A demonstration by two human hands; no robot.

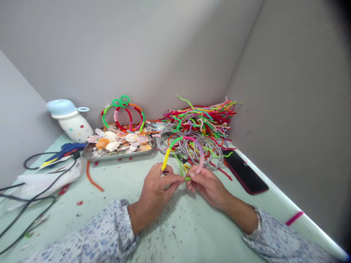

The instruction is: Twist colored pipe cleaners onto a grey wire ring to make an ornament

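Between my hands stands a hoop wrapped in yellow, green, pink, purple and pale pink pipe cleaner [197, 145]. My left hand [159, 188] is closed around the yellow end of the hoop, its thumb and forefinger pinched near the bottom. My right hand [205, 182] grips the pale pink side and pinches a light green pipe cleaner [188, 179] at the hoop's lower part. One strand of that green rises behind the fingers. The hoop's bottom is mostly hidden by my fingers. Just behind lie coils of grey wire [216, 155] and yellow-handled pliers [186, 167], partly covered.
A metal tray [120, 156] of seashells stands at back left, with wrapped rings [143, 116] propped behind. Loose pipe cleaners [203, 117] are heaped at the back. A phone [245, 171] lies right; a white bottle [74, 126], black cables [41, 197] and a plastic bag [55, 179] sit left.
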